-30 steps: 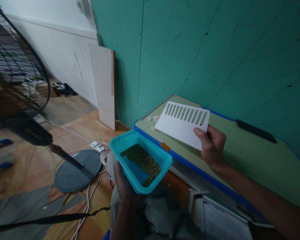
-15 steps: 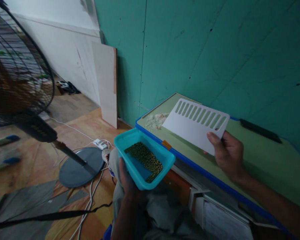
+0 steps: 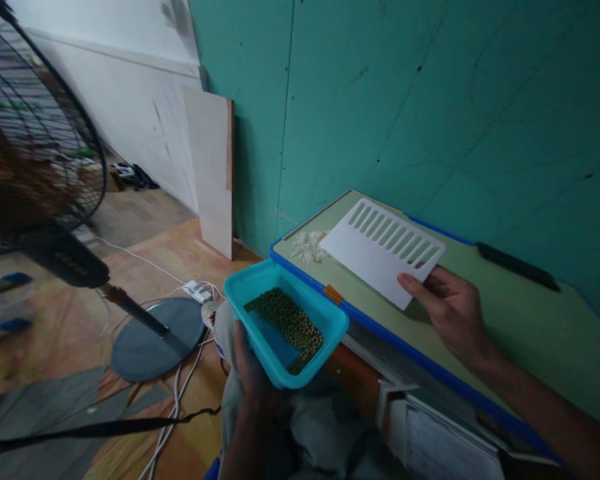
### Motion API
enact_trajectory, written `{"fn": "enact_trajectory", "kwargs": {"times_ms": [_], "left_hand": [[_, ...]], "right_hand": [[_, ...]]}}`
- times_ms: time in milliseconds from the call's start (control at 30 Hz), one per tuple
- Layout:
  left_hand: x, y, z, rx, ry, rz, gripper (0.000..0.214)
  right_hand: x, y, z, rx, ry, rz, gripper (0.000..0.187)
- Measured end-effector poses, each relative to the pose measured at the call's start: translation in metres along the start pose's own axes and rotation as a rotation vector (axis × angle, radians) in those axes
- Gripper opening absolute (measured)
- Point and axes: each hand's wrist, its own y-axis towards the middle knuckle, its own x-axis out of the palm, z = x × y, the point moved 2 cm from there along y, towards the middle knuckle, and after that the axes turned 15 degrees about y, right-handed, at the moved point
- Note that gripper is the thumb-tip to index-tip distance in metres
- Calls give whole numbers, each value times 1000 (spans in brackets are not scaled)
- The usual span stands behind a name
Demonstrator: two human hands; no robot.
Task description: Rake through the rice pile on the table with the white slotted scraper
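My left hand (image 3: 254, 370) grips a turquoise plastic tub (image 3: 334, 333) from its near left side, over my lap. Inside lie many small round green beans (image 3: 287, 320), which look like mung beans, gathered in a band across the bottom. A white flat scraper (image 3: 367, 257) with a row of slots along one edge is pinched in my right hand (image 3: 443, 303) at its right end. It is held over the pale green board (image 3: 510, 333) with the blue rim. Close to the scraper's left corner, a patch of pale crumbs (image 3: 307, 247) lies on the board.
A black strip (image 3: 519, 265) sits on the board's far edge. At left stands a fan (image 3: 65, 253) on a round base (image 3: 155, 340), with white cables (image 3: 177, 407) and a power strip (image 3: 199, 291) on the floor. A white panel (image 3: 213, 180) leans against the green wall (image 3: 370, 100).
My right hand has shifted slightly left, and the scraper lies a little flatter and closer to the board. The tub stays in my left hand, nearly unmoved.
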Motion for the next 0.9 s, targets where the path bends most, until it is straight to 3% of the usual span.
{"fn": "enact_trajectory", "kwargs": {"times_ms": [233,533,767,900], "left_hand": [[2,-2,3,120,11,62,35],[3,-3,4,33,-7,75,36],[1,-1,3,199,69,104,28],[1,-1,2,142,51,77,31]], "right_hand": [[2,1,0,19,-32,-12,29],[1,3,4,66,-22,-48,30],[2,2,4,83,-32,-60,30],[0,1,5,83,-42,-69,32]]}}
